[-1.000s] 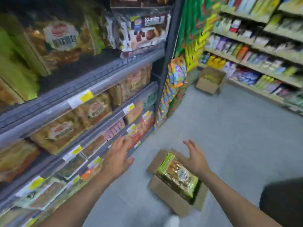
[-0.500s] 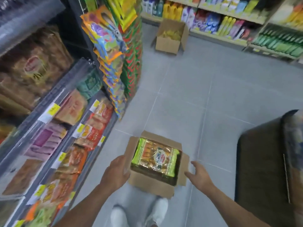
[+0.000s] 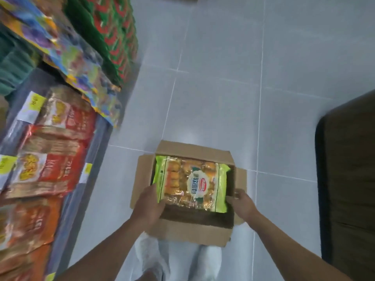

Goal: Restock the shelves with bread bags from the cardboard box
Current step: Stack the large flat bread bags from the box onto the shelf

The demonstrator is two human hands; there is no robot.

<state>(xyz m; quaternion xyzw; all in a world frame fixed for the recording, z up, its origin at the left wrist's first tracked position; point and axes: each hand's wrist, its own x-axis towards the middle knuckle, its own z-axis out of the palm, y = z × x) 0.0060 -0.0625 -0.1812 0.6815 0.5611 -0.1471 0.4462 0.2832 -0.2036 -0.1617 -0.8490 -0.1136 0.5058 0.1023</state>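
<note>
- Pale grey tiled floor (image 3: 213, 57); blurred shelves of orange snack packs (image 3: 50, 159) on the left.
- Open brown cardboard box (image 3: 188, 230) on the floor holds a green-edged clear bread bag (image 3: 192, 183).
- Left hand (image 3: 149, 203) grips the bag's near corner; right hand (image 3: 242, 203) touches its right edge (grip unclear).

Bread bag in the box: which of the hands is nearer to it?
Left. The left hand already grips the bread bag at its near left corner; the right hand is just touching its right edge.
</note>
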